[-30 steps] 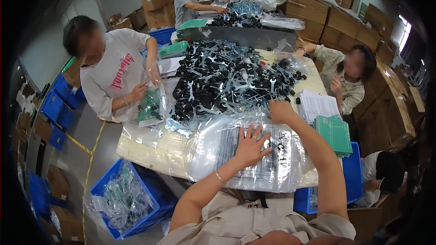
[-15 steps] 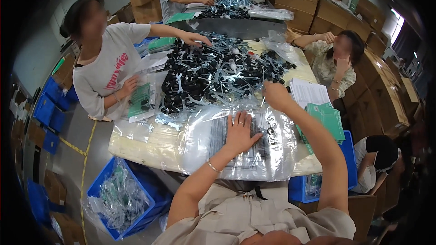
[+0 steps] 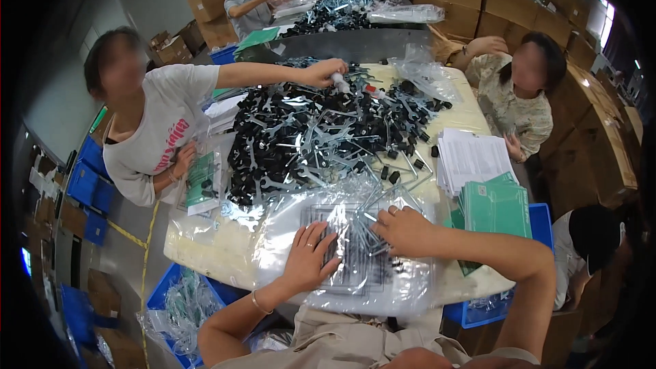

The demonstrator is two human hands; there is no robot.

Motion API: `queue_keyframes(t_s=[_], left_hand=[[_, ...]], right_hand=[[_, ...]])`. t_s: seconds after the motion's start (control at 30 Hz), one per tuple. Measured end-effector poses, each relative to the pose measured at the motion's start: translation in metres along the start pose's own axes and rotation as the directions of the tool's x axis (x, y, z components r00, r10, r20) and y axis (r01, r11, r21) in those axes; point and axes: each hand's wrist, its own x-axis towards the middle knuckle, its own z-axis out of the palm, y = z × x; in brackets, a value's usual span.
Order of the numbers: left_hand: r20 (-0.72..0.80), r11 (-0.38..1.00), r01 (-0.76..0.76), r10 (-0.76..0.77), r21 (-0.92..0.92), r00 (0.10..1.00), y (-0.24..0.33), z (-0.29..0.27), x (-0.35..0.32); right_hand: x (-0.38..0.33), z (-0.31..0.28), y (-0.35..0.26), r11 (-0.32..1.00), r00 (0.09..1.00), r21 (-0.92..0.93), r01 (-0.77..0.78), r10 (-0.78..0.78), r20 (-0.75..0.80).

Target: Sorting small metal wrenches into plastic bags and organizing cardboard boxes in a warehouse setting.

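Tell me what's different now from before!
The right hand came back from the pile of tools toward the body; metal rods are now at its fingertips, over the clear bags. A co-worker's hand reached farther across, to a small white bottle. The left hand still rests on the bags.

From where I stand, glare on the plastic bags (image 3: 410, 290) smears the print (image 3: 352, 279) beneath. I can't tell whether the right hand (image 3: 408, 232) grips the thin metal rods (image 3: 370, 217) by it. The bench (image 3: 205, 249) hides part of the right blue bin (image 3: 488, 314); the left forearm (image 3: 232, 321) covers some of the left blue bin (image 3: 160, 292).
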Motion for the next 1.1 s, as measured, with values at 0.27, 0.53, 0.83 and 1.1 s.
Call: queue_keyframes(t_s=[0.27,0.53,0.83,1.1], left_hand=[[0.129,0.996,0.094,-0.093,0.004,0.987,-0.014,-0.004,0.026],[0.195,0.994,0.110,-0.107,-0.004,0.975,-0.015,-0.010,0.026],[0.288,0.982,0.120,-0.158,0.146,0.945,-0.009,-0.023,0.017],[0.331,0.978,0.032,-0.100,0.205,0.938,-0.009,-0.032,0.033]], right_hand=[[0.012,-0.036,0.062,0.939,0.964,0.300,0.168,-0.221,0.151],[0.017,0.014,0.052,0.836,0.867,0.256,0.485,-0.498,-0.017],[0.021,0.016,0.034,0.865,0.879,0.184,0.467,-0.477,0.014],[0.025,-0.006,0.031,0.908,0.885,0.131,0.398,-0.418,0.206]])
